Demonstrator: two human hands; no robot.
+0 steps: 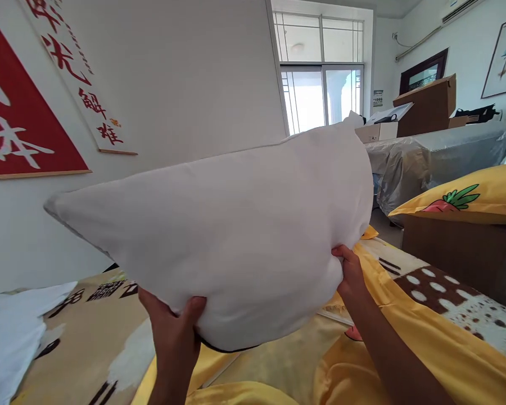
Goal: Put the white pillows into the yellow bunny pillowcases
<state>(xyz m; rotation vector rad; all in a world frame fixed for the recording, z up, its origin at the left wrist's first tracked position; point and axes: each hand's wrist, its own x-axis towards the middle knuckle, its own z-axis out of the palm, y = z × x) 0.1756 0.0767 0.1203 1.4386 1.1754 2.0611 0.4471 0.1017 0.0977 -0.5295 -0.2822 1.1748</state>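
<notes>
Overhead, red banner (21, 121), unreadable white characters.

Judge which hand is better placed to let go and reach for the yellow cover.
Probably right. The right hand pinches the white pillow's end just above the yellow cover; the left hand supports its underside.

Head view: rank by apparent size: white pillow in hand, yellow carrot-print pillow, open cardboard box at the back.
1. White pillow, gripped by left hand and right hand; it is nearest the camera, so it looks inflated.
2. and 3. Yellow carrot-print pillow and cardboard box: too close to rank, since the pillow is cropped and the box stands farther off.
</notes>
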